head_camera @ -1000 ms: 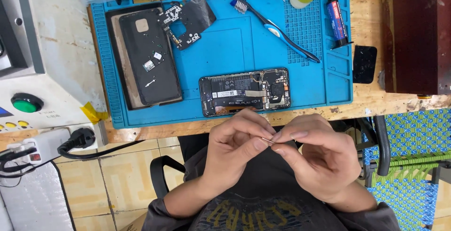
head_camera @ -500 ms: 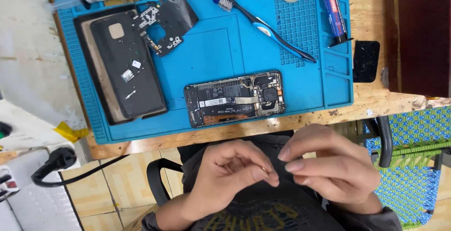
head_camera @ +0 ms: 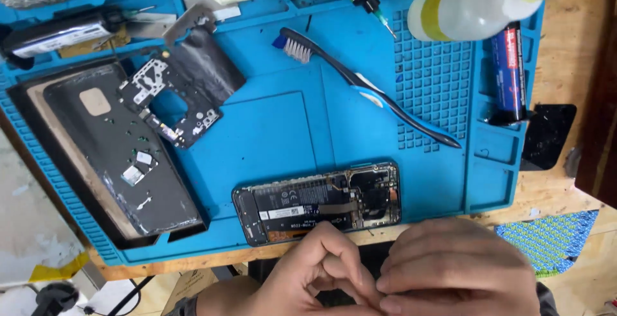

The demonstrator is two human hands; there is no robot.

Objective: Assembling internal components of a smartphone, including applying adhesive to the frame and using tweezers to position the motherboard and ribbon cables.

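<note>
Two hands, yours, met at the bottom edge of the view, just below the front lip of a blue work mat on a wooden bench. At the far left of the mat lay a dark phone back cover, inner side up and angled. Just right of its top end sat a small black circuit frame, touching a sheet of dark film. Near the mat's middle rested a black-handled brush with white bristles, running diagonally down to the right. Close to the front edge lay an opened phone, flat and lengthwise, its board and battery exposed.

Directly below that phone, your left hand had its fingers curled inward, the tips pinched against those of your right hand, whose fingers were also bent and pressed together. Whatever was pinched between the fingertips was too small to make out, so I cannot tell what either hand gripped. Both hands were near the opened phone but apart from it.

Farther right, at the top, a white squeeze bottle lay on its side, and below it a blue and black tube stood along the mat's right compartments.
</note>
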